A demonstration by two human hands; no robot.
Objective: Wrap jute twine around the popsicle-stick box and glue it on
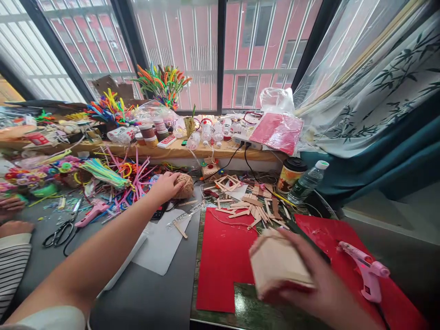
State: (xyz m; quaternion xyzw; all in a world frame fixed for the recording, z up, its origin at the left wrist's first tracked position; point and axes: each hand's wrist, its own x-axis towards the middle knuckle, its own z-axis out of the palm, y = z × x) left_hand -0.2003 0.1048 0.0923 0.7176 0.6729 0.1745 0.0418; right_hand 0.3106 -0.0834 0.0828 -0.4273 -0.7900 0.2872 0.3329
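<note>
My left hand is stretched forward with its fingers curled over a ball of brown twine near the back of the table. In my right hand is a small house-shaped box of pale craft sticks, blurred by motion. It is held above the red sheet and the dark green mat. Behind the box lies a heap of loose craft sticks, with a frame of glued sticks at its back.
A pink glue gun rests on another red sheet at right. A water bottle and a lidded cup stand behind. At left are scissors, a second glue gun, pipe cleaners and another person's striped sleeve.
</note>
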